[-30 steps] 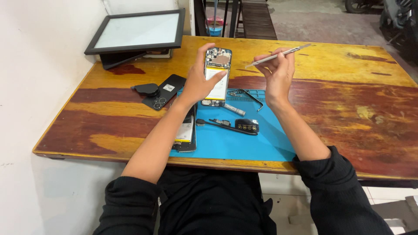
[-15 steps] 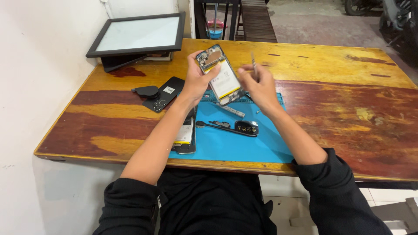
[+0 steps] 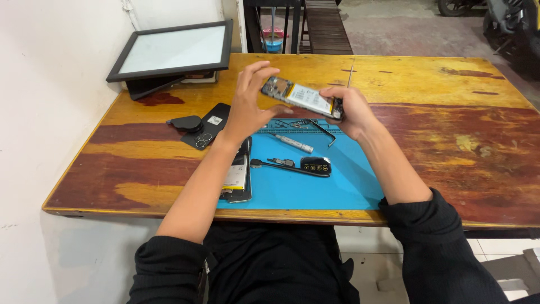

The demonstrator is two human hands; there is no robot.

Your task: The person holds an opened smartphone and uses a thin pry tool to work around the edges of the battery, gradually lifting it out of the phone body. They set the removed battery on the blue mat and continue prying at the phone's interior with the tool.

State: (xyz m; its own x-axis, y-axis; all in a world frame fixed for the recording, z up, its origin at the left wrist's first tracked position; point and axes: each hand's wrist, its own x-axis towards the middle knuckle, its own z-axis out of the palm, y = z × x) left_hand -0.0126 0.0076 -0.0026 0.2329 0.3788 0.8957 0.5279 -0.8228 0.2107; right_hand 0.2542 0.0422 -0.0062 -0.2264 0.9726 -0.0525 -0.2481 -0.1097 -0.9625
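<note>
An opened smartphone (image 3: 301, 97) with its back cover off and its white battery showing hangs above the blue work mat (image 3: 337, 180). My left hand (image 3: 248, 107) grips its left end, fingers spread over the top. My right hand (image 3: 350, 112) holds the right end and also keeps a thin metal tool (image 3: 350, 74) that sticks up behind the phone.
On the mat lie a small screwdriver (image 3: 292, 143), tweezers (image 3: 323, 133), a black tool with a long handle (image 3: 306, 165) and a second opened phone (image 3: 237, 174). A black phone back cover (image 3: 207, 126) and a framed panel (image 3: 171, 50) sit at the left.
The phone was lifted from upright to lying sideways between both hands. My right hand came in from holding the thin tool aloft and took the phone's right end.
</note>
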